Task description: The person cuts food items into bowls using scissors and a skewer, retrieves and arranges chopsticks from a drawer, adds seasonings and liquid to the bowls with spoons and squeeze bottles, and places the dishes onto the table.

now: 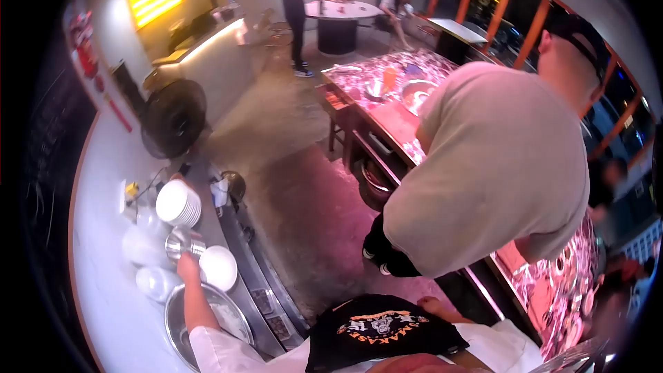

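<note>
My left hand [187,266] reaches out over the side counter, its fingers closed on the near side of a shiny metal cup [181,240]. Just right of the cup is a white round bowl [218,271], with a stack of white bowls [177,204] behind. Under my left forearm sits a large metal mixing bowl [170,318] holding something pale that I cannot make out. Low at my right side, by the black apron [376,328], my right hand [429,303] shows only in part; its fingers are too small and blurred to read.
Clear plastic containers [153,283] stand against the wall. A black round fan [174,119] is farther along. Close on my right, a person in a light shirt [494,173] bends over a pink-lit table [356,72] of dishes. Other people are around a round table [342,10].
</note>
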Demonstrator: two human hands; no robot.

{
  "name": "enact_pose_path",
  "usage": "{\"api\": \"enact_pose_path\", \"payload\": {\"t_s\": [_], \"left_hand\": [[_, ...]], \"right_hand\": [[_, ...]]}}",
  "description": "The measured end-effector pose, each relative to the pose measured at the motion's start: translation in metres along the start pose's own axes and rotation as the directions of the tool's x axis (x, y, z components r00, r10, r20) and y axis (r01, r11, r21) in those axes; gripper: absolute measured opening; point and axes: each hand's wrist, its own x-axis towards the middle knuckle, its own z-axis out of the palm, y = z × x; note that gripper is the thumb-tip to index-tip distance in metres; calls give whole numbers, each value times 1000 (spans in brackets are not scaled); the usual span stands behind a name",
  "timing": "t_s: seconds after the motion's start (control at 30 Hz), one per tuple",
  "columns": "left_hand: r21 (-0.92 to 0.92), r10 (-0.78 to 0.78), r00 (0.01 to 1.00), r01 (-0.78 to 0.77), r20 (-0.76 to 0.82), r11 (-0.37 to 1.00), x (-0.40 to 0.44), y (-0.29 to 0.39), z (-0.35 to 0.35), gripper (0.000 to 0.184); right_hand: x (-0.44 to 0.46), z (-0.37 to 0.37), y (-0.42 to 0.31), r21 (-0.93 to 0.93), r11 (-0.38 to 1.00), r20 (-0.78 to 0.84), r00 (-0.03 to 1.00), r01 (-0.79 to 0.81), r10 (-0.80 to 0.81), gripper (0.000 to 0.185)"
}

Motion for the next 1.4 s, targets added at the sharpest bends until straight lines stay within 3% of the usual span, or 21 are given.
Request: {"api": "enact_pose_path", "payload": {"t_s": [0.1,0.3,0.37,0.43,0.5,0.53,0.6,0.63,0.7,0.77,0.83,0.9,0.93,1.0,1.07,1.1,1.17,1.23,1.3,1.37,1.4], "left_hand": [[-14,28,999,-28,-20,1000,0,2,-8,31],[32,17,1000,-16,-25,999,4,4,-14,28],[-87,2,998,-7,-69,996,-3,6,-25,25],[-66,-28,995,21,-101,998,1,-4,-24,25],[-187,-62,947,2,-315,982,-1,-8,-41,24],[-192,-91,944,30,-318,981,5,-22,-33,24],[-450,-90,927,-90,-363,888,23,-54,-22,24],[-449,-107,925,-74,-366,891,15,-54,-30,24],[-808,-130,987,-3,-98,590,-23,-9,-64,27],[-841,-61,986,-97,-152,532,-54,31,-65,30],[-796,69,985,-167,-156,581,-87,81,-70,31],[-851,86,996,-46,-1,523,-123,143,-69,31],[-833,114,986,40,122,552,-134,164,-52,32],[-813,250,966,-90,70,575,-153,204,-19,27],[-807,387,916,-150,103,572,-158,240,-1,23],[-826,428,894,-142,130,546,-156,253,12,21],[-751,556,815,-264,162,605,-136,281,13,18],[-712,624,775,-383,99,588,-107,297,13,16],[-690,758,650,-523,56,500,-72,325,1,16],[-691,794,604,-545,69,475,-38,356,-11,17],[-693,851,525,-607,17,388,-21,372,-4,17]], "right_hand": [[25,29,19,-65,987,-60,987,144,-148,34],[16,51,16,19,989,-69,987,146,-144,38],[13,51,17,85,995,-43,998,45,-41,35],[-3,43,6,63,997,-51,998,45,-42,35],[3,47,6,55,995,-80,993,86,-81,35],[8,40,-4,31,994,-73,992,102,-100,35],[10,39,-29,-61,995,-48,996,73,-76,35],[17,36,-46,-75,994,-40,995,84,-87,35],[34,32,-82,-260,928,-5,961,266,-276,37],[53,31,-128,-226,897,59,924,381,-377,40],[50,23,-194,-136,823,66,834,551,-548,34],[45,19,-260,-43,739,95,739,672,-667,29],[51,22,-288,90,764,154,749,638,-644,28],[60,28,-341,235,777,214,749,583,-627,28],[56,15,-391,594,784,370,804,180,-465,30],[63,7,-403,599,778,361,804,189,-473,30],[81,-5,-434,654,756,436,803,27,-406,31],[105,-16,-443,649,759,419,810,49,-411,29],[116,-36,-456,648,761,428,805,43,-411,27],[114,-60,-471,729,682,414,834,-65,-364,23],[125,-66,-473,750,660,385,845,-51,-371,22]]}}
